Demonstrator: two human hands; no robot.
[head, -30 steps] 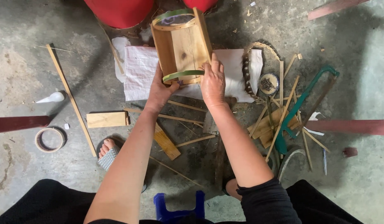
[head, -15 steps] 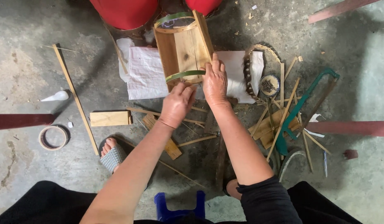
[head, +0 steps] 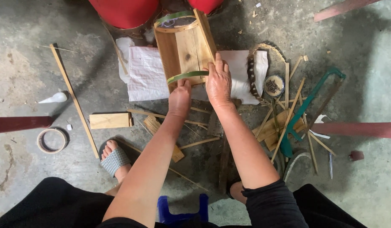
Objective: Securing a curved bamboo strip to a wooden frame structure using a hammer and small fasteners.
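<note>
An open wooden box frame [head: 185, 48] lies on a white woven sack [head: 147, 74] on the concrete floor. A green bamboo strip [head: 188, 77] curves across the near end of the frame, and a second one arches over its far end. My left hand [head: 180, 98] pinches the green strip at the frame's near left corner. My right hand [head: 218, 82] lies flat against the frame's right side, fingers on the wood and the end of the strip.
Bamboo sticks and wood blocks [head: 110, 120] are scattered near my sandalled foot [head: 114, 158]. A green-framed saw [head: 307, 109] lies to the right, a tape roll [head: 51, 140] and a long slat [head: 73, 99] to the left. A blue stool [head: 183, 211] is under me.
My left hand has come back up from the floor sticks to the near end of the frame and taken the green strip. My right hand has stayed on the frame.
</note>
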